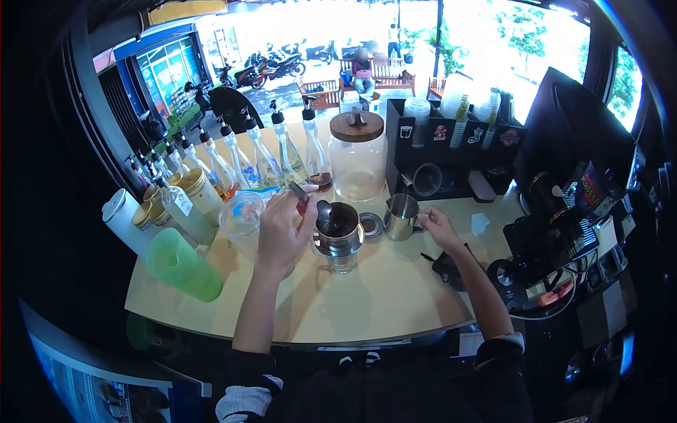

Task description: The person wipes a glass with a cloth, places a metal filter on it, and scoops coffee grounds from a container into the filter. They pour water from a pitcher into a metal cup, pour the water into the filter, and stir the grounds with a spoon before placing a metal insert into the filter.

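Note:
My left hand [283, 224] is closed on the handle of a spoon [324, 210], whose bowl is at the rim of a metal drip filter [338, 236]. Dark contents show inside the filter, which sits on a clear glass [343, 264]. My right hand [438, 227] grips the handle of a small steel pitcher [402, 217], upright on the table. Between filter and pitcher lies a round metal lid [370, 224]. A clear plastic container [242, 213] is just beyond my left hand.
A green pitcher [183, 264] and pump bottles [285, 151] are at the left. Behind the filter is a wood-lidded jar [358, 158]. A black cup rack [451, 148] and dark equipment [536, 247] line the right. People sit or stand outside.

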Available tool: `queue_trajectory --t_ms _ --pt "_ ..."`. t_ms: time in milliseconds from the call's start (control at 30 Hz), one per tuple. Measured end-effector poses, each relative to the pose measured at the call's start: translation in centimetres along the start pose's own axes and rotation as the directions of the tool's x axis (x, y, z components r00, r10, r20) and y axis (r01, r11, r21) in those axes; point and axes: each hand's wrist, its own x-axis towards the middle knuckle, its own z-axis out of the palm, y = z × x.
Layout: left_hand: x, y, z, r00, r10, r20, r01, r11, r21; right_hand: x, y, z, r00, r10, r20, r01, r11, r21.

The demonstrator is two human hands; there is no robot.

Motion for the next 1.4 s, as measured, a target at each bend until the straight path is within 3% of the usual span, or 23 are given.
queue_trajectory --t_ms 33,67,133,300,400,567,633,733,900,967,1133,1200,1400 --pt "-0.1 0.0 0.0 1.0 -0.028 -0.013 0.028 0.999 -0.03 0.1 -0.3 0.3 0.999 0.012 0.03 -0.015 0.993 0.115" --pt "-0.1 0.0 -0.1 0.998 -0.058 -0.026 0.056 0.997 -0.06 0.1 -0.6 0.5 0.999 0.009 0.035 -0.013 0.993 0.119" --pt "-0.4 -0.4 0.1 0.996 -0.076 -0.037 0.073 0.995 -0.072 0.2 -1.8 0.9 0.997 -0.006 -0.078 0.023 0.976 0.217" --pt "-0.4 0.1 -0.4 0.989 -0.139 -0.06 0.13 0.983 -0.133 1.4 -7.2 -0.5 0.98 -0.184 -0.074 0.193 0.97 0.145" --pt "-0.5 0.0 -0.5 0.985 -0.159 -0.071 0.15 0.981 -0.124 1.6 -12.1 -0.5 0.965 -0.262 -0.031 0.261 0.935 0.242" --pt "-0.5 0.2 -0.6 0.978 -0.199 -0.068 0.184 0.965 -0.187 2.0 -18.0 0.6 0.95 -0.31 0.046 0.294 0.932 0.214" --pt "-0.6 0.1 -0.5 0.978 -0.197 -0.073 0.18 0.964 -0.197 2.0 -19.6 1.4 0.939 -0.319 0.129 0.266 0.91 0.32" --pt "-0.6 0.0 -0.3 0.977 -0.199 -0.08 0.178 0.962 -0.208 3.1 -19.8 2.4 0.9 -0.396 0.181 0.334 0.894 0.299" --pt "-0.6 -0.2 0.0 0.976 -0.195 -0.101 0.169 0.96 -0.221 3.9 -20.5 3.5 0.905 -0.363 0.22 0.313 0.921 0.234" --pt "-0.6 -0.1 0.1 0.978 -0.176 -0.114 0.151 0.968 -0.201 4.3 -20.6 3.8 0.866 -0.451 0.215 0.435 0.892 0.12" --pt "-0.6 -0.3 0.6 0.98 -0.164 -0.109 0.142 0.971 -0.192 4.4 -21.7 4.0 0.852 -0.47 0.23 0.47 0.881 0.058" --pt "-0.7 -0.3 0.6 0.984 -0.136 -0.116 0.116 0.98 -0.163 3.9 -22.5 3.9 0.866 -0.423 0.266 0.458 0.885 -0.084" --pt "-0.8 -0.4 0.6 0.984 -0.154 -0.092 0.139 0.978 -0.154 3.3 -23.4 4.6 0.832 -0.499 0.242 0.529 0.845 -0.076"
